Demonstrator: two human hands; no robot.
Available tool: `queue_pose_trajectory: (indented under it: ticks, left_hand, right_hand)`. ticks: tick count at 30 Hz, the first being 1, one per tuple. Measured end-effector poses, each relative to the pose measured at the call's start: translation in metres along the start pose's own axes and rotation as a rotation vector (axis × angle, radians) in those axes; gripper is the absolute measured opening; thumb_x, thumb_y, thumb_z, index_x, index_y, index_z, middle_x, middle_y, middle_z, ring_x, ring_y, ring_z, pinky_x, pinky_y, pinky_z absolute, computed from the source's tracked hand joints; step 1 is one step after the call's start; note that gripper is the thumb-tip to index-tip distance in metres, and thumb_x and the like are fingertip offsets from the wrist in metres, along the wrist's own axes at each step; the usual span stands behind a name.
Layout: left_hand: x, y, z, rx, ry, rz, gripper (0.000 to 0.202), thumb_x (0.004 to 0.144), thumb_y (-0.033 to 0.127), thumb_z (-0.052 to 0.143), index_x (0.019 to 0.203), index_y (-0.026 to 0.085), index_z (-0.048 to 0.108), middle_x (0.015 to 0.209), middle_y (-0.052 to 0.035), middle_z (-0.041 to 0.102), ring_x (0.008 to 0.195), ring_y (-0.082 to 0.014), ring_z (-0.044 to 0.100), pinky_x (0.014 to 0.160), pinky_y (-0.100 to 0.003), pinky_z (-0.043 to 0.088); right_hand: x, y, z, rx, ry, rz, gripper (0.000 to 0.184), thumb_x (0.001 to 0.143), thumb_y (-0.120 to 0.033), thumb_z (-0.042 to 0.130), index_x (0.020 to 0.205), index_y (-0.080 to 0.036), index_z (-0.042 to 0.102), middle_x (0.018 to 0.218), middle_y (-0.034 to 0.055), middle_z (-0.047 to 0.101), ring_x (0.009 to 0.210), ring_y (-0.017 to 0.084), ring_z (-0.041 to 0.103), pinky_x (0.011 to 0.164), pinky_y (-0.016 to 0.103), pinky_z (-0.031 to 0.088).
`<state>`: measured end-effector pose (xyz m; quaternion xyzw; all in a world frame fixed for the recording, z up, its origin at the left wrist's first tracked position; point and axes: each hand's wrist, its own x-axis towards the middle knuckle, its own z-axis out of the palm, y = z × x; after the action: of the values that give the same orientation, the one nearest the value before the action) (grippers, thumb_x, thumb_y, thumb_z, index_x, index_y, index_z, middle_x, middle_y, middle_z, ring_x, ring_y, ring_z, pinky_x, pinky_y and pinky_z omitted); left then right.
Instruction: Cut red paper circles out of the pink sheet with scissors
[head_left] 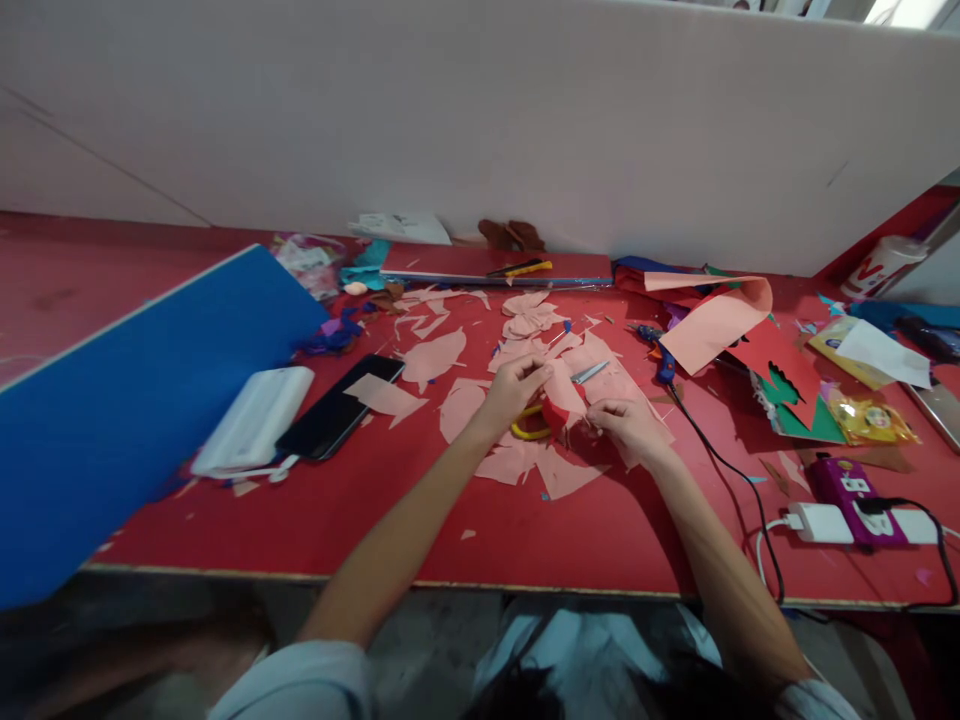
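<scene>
My left hand (517,388) pinches the upper edge of a small curved piece of pink felt-like sheet (562,388), which has a red part along its underside. At its lower right corner, my right hand (626,428) has thumb and fingers closed together. Whether these fingers grip the piece itself or a tiny bit at its edge is too small to tell. Under the hands lie scissors with a yellow handle (529,430), their blade (591,372) pointing right. Cut pink petal-shaped pieces (435,357) and scraps surround them on the red table (450,550).
Left are a black phone (337,415), a white pack (255,420) and a slanted blue board (150,400). A blue glue gun (664,365) with a black cord, a curled pink sheet (720,325) and a purple power strip (855,500) are right. A yellow cutter (529,268) lies behind.
</scene>
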<state>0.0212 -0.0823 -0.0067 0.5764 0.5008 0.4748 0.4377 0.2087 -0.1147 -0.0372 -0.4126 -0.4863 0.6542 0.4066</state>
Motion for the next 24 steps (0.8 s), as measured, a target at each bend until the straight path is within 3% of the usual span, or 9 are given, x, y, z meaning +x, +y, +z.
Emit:
queue_pose_trajectory:
  ticks: [4, 7, 10, 14, 19, 22, 24]
  left_hand:
    - [0.001, -0.003, -0.002, -0.097, -0.004, -0.051, 0.023, 0.071, 0.038, 0.058, 0.065, 0.018, 0.048, 0.047, 0.0079, 0.032, 0.040, -0.0057, 0.028, 0.040, -0.020, 0.020]
    - [0.001, -0.004, -0.002, -0.163, -0.057, -0.089, 0.025, 0.070, 0.039, 0.059, 0.064, 0.018, 0.045, 0.047, 0.0080, 0.033, 0.040, -0.0053, 0.029, 0.039, -0.019, 0.022]
    - [-0.001, -0.004, 0.000, -0.200, -0.159, -0.130, 0.029, 0.070, 0.041, 0.061, 0.063, 0.018, 0.043, 0.049, 0.0075, 0.036, 0.040, -0.0050, 0.032, 0.040, -0.018, 0.024]
    - [-0.010, -0.002, 0.008, -0.144, -0.322, -0.184, 0.031, 0.074, 0.044, 0.059, 0.066, 0.019, 0.044, 0.046, 0.0089, 0.032, 0.038, -0.0055, 0.028, 0.038, -0.019, 0.019]
    - [-0.013, 0.001, 0.010, 0.120, -0.348, -0.024, 0.030, 0.082, 0.046, 0.048, 0.070, 0.019, 0.049, 0.052, 0.0060, 0.041, 0.047, -0.0086, 0.038, 0.046, -0.021, 0.030]
    - [-0.008, 0.000, 0.002, 0.501, -0.301, 0.125, 0.024, 0.085, 0.037, 0.041, 0.075, 0.019, 0.054, 0.069, -0.0005, 0.057, 0.065, -0.0141, 0.053, 0.059, -0.024, 0.038]
    - [-0.005, -0.001, -0.004, 0.811, -0.292, 0.175, 0.017, 0.081, 0.027, 0.044, 0.086, 0.019, 0.058, 0.089, -0.0053, 0.064, 0.083, -0.0195, 0.057, 0.067, -0.027, 0.040]
  right_hand:
    - [0.000, 0.002, -0.001, -0.002, -0.007, 0.016, 0.027, 0.065, -0.045, 0.069, 0.063, -0.018, 0.065, 0.058, -0.0010, 0.059, 0.054, 0.011, 0.051, 0.055, 0.025, 0.041]
    - [0.002, 0.003, -0.002, 0.018, -0.037, 0.013, 0.035, 0.067, -0.053, 0.067, 0.064, -0.017, 0.064, 0.060, -0.0004, 0.059, 0.054, 0.010, 0.049, 0.056, 0.025, 0.040]
    - [0.002, 0.002, 0.000, 0.072, -0.028, 0.010, 0.041, 0.066, -0.058, 0.066, 0.067, -0.017, 0.064, 0.058, -0.0012, 0.056, 0.054, 0.010, 0.048, 0.056, 0.025, 0.040]
    - [-0.001, 0.000, 0.002, 0.041, -0.034, 0.019, 0.037, 0.065, -0.053, 0.068, 0.063, -0.017, 0.059, 0.056, -0.0030, 0.052, 0.053, 0.009, 0.046, 0.052, 0.023, 0.038]
    - [-0.003, 0.000, 0.002, -0.017, -0.010, 0.054, 0.030, 0.062, -0.044, 0.072, 0.066, -0.018, 0.057, 0.056, -0.0041, 0.052, 0.050, 0.009, 0.045, 0.045, 0.022, 0.034]
    - [0.000, 0.000, 0.003, 0.030, 0.029, 0.038, 0.029, 0.063, -0.043, 0.070, 0.074, -0.018, 0.060, 0.059, -0.0032, 0.055, 0.049, 0.010, 0.044, 0.044, 0.023, 0.033]
    - [0.003, 0.001, 0.003, 0.082, 0.132, -0.040, 0.029, 0.063, -0.041, 0.069, 0.077, -0.018, 0.061, 0.065, -0.0015, 0.058, 0.053, 0.010, 0.047, 0.047, 0.023, 0.037]
